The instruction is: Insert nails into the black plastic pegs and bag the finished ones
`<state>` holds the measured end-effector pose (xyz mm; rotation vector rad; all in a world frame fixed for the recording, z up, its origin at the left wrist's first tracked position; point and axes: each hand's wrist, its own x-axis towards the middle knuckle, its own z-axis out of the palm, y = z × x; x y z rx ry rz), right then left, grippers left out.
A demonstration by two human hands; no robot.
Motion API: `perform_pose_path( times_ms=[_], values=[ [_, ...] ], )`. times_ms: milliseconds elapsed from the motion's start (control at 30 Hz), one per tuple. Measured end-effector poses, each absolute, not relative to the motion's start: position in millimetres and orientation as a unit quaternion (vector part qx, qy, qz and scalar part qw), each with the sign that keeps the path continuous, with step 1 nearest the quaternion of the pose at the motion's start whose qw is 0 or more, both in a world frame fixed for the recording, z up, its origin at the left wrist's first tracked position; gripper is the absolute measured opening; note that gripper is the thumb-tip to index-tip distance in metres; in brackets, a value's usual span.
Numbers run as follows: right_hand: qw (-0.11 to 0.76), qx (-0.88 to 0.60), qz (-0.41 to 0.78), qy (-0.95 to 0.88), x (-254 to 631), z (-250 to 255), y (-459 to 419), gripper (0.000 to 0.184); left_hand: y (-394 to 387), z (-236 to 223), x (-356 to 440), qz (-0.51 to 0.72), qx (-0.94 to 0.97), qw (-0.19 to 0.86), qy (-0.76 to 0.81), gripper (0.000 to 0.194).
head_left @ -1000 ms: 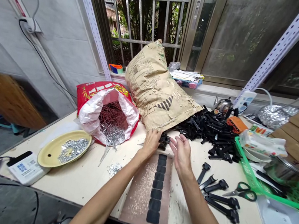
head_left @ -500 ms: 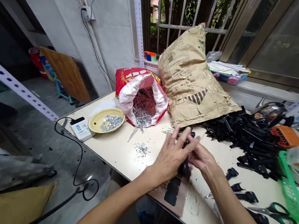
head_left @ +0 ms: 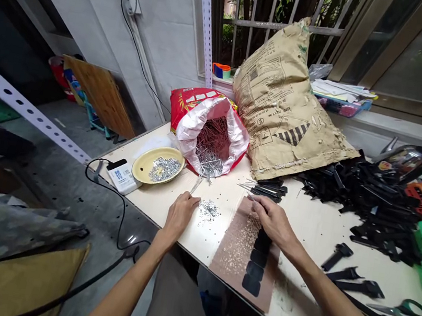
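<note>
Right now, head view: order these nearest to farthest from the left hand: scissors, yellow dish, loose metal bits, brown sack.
1. Loose metal bits, just right
2. Yellow dish, beyond, leftward
3. Brown sack, at back
4. Scissors, far right

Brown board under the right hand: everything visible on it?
The brown board is a flat, matte rectangle lying on the pale tabletop, one short end at the table's near edge. Black rounded squares run in a row along its right part, at least four showing; pale flecks dot the surface left of them. The right hand hides part of the far end; contact is unclear, as is the material.
</note>
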<state>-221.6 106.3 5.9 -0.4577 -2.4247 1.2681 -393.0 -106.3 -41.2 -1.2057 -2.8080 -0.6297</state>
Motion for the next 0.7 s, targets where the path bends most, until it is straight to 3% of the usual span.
perform_pose_path(
  times_ms=[100,200,333,400,500,700],
  values=[
    [0.174,-0.140,0.424,-0.877,-226,7,96,0.027,-105,-41,-395,-0.245,-0.370,0.000,-0.896,0.024],
    [0.193,-0.108,0.395,-0.892,-233,8,85,0.018,-103,-37,-395,-0.379,-0.306,-0.033,-0.873,0.016],
    [0.229,-0.049,0.333,-0.913,-243,9,67,0.018,-94,-24,-378,-0.666,-0.119,-0.243,-0.695,0.028],
    [0.234,-0.040,0.305,-0.922,-246,11,59,0.020,-88,-15,-366,-0.748,-0.053,-0.340,-0.567,0.034],
    [0.236,-0.051,0.259,-0.935,-246,17,53,0.021,-80,-3,-350,-0.788,-0.016,-0.397,-0.470,0.035],
    [0.245,-0.080,0.170,-0.951,-238,28,54,0.021,-73,6,-342,-0.806,0.013,-0.417,-0.421,0.029]
  ],
)
